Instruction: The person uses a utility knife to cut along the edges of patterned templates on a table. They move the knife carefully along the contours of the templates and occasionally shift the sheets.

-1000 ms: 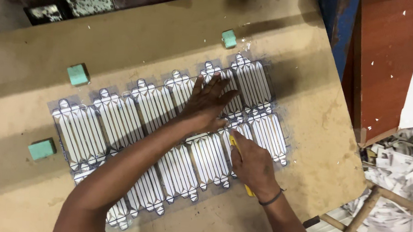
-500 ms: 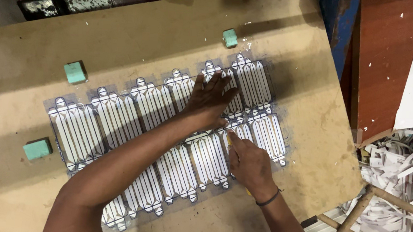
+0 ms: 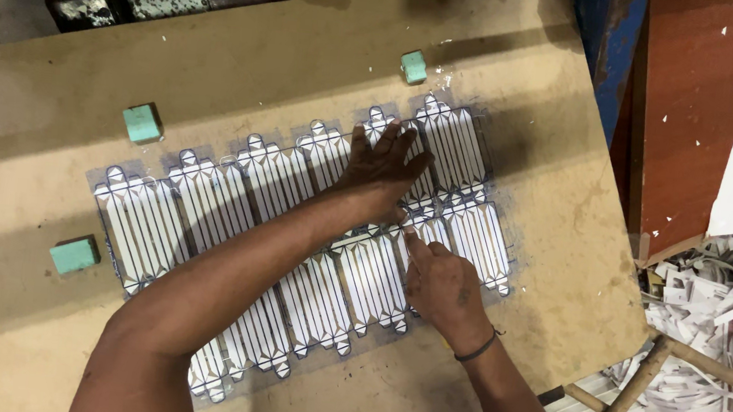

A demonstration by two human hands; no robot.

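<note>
left hand [image 3: 383,168] flat on sheet [image 3: 207,210] mid-frame, fingers spread | right hand [image 3: 439,283] just below it, index finger out, rest curled, touching sheet | three green blocks [image 3: 141,122] upper left

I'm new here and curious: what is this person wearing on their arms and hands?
Both forearms are bare, with no sleeves in view and no gloves. The left hand shows nothing worn. The right hand has a thin dark band around its wrist.
</note>
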